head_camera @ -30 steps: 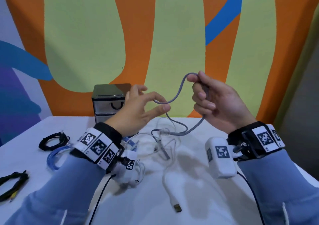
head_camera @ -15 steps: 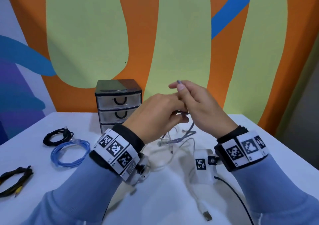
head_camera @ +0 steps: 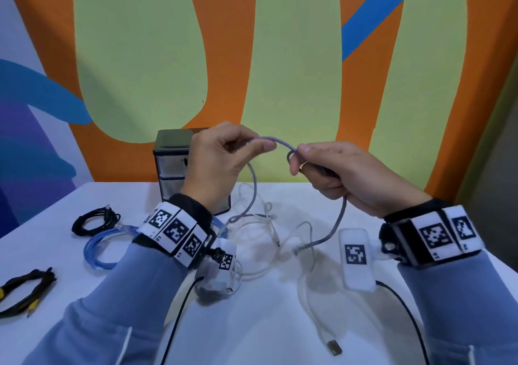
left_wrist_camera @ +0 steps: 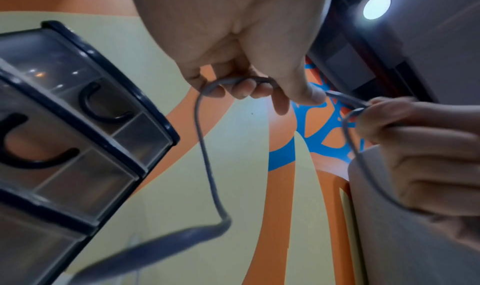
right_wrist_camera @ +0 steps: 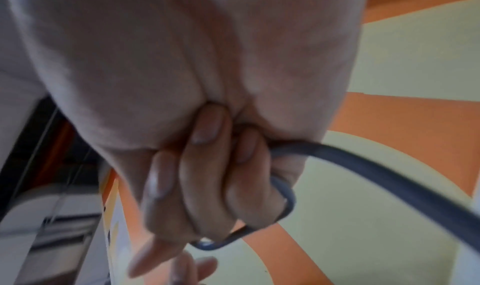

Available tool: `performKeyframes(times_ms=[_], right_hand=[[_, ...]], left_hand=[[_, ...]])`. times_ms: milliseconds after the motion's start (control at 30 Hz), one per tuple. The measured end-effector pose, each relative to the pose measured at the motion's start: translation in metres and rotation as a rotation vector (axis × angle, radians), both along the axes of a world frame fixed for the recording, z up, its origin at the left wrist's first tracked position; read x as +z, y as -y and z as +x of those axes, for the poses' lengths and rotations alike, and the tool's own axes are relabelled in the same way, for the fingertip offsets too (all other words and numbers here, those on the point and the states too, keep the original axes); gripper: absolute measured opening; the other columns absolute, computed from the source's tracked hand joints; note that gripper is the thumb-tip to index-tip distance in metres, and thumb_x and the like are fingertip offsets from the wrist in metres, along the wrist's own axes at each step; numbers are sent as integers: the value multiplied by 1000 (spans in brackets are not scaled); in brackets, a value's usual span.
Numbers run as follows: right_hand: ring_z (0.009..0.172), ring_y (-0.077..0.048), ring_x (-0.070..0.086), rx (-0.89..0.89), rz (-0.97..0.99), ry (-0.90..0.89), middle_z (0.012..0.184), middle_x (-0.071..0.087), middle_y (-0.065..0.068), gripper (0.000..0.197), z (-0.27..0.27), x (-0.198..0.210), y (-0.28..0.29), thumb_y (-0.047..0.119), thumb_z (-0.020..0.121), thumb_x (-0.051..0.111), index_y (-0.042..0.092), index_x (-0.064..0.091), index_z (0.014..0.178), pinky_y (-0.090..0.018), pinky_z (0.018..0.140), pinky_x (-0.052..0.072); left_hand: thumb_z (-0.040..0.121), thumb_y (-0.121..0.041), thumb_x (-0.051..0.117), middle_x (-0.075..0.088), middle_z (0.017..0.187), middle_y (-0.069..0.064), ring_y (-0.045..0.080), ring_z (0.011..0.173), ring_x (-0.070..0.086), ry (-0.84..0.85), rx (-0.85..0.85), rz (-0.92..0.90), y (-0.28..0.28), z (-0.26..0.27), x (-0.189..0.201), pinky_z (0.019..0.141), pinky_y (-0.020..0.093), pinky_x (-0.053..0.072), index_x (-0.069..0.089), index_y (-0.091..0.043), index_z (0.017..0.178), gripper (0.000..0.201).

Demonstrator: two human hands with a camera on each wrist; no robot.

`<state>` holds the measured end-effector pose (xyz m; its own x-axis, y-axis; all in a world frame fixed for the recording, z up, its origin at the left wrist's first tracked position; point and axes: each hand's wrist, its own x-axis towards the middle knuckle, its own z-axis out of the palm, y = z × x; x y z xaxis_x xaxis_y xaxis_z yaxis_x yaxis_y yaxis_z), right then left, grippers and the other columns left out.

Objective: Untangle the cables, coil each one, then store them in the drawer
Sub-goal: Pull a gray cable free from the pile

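A grey cable (head_camera: 276,142) arches between my two hands above the table. My left hand (head_camera: 224,157) pinches it between thumb and curled fingers (left_wrist_camera: 241,88); a length (left_wrist_camera: 205,158) hangs down from there. My right hand (head_camera: 336,174) grips a small loop of the same cable (right_wrist_camera: 283,197) in its curled fingers. The tail (head_camera: 336,224) drops from the right fist to a plug lying on the table. A thin white cable (head_camera: 308,294) sprawls tangled below, ending in a USB plug (head_camera: 335,348). The small drawer unit (head_camera: 173,165) stands behind my left hand, its drawers closed (left_wrist_camera: 78,113).
On the white table (head_camera: 266,322) at left lie a coiled blue cable (head_camera: 98,249), a coiled black cable (head_camera: 89,223) and a black-and-yellow cable (head_camera: 28,289). A painted orange, green and blue wall rises behind. The table's right edge runs near my right forearm.
My hands have drawn apart again and risen a little, stretching a short arch of grey cable between them. The right fist now holds a loop.
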<state>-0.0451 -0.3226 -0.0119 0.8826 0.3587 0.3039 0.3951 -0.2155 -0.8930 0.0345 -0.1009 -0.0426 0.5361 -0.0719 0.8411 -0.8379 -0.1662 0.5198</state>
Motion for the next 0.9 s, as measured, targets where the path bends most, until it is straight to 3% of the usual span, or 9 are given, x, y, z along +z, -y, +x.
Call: performKeyframes(times_ms=[100,200,300,367,500,600,733,833,900], right_hand=[[49,-12,13,116,189,-56,56,23,2,34,-2,-1,3,30,108,43,6,66,103,-27,48,11],[45,-10,15,156,400,-64,51,27,5,40,0,-4,-1,26,108,41,7,72,122,-27,47,13],[40,-5,16,169,574,-62,48,30,10,44,1,-1,0,26,108,38,4,63,136,-21,43,16],[40,-8,12,189,667,-51,48,26,9,46,-1,3,6,27,110,35,2,56,143,-20,41,16],[37,-13,14,167,794,-38,51,25,6,48,-3,6,14,29,114,32,4,52,149,-19,41,20],[38,-4,38,119,873,3,65,55,12,46,3,3,8,28,114,31,4,48,149,-16,45,28],[80,-4,73,140,1043,46,96,79,5,42,4,8,7,26,114,32,4,49,146,-14,61,51],[102,-14,76,208,1186,50,109,79,-5,39,4,10,13,24,114,34,0,60,132,-20,80,59],[113,-17,74,182,1176,92,119,77,-9,40,5,12,12,24,115,33,-2,58,134,-24,90,59]], left_hand=[[96,-41,76,75,87,0,26,81,64,-62,-15,10,8,0,-1,74,50,54,84,-24,106,21],[109,-42,58,77,103,-7,19,97,69,-147,-24,208,20,3,-3,89,45,57,76,-30,122,25],[110,-36,57,73,103,-2,19,105,67,-250,-7,376,27,8,-10,99,50,52,68,-21,103,20],[111,-32,55,74,110,3,20,113,67,-361,-55,292,28,13,-13,103,45,51,64,-17,98,22],[112,-37,51,76,118,13,26,111,74,-579,-141,-132,26,12,-7,86,38,50,55,-23,93,24],[113,-32,50,74,90,13,27,78,73,-553,-263,-249,30,2,-2,82,49,60,57,-17,100,21],[112,-25,53,51,67,6,16,55,45,-381,-185,19,35,-4,-1,50,34,55,69,-14,114,19],[111,-29,56,51,63,3,19,54,45,-287,-68,356,37,-4,-4,52,32,44,73,-25,123,22],[110,-33,57,53,58,-2,7,55,51,-240,-20,548,41,-10,-5,58,29,41,73,-24,131,28]])
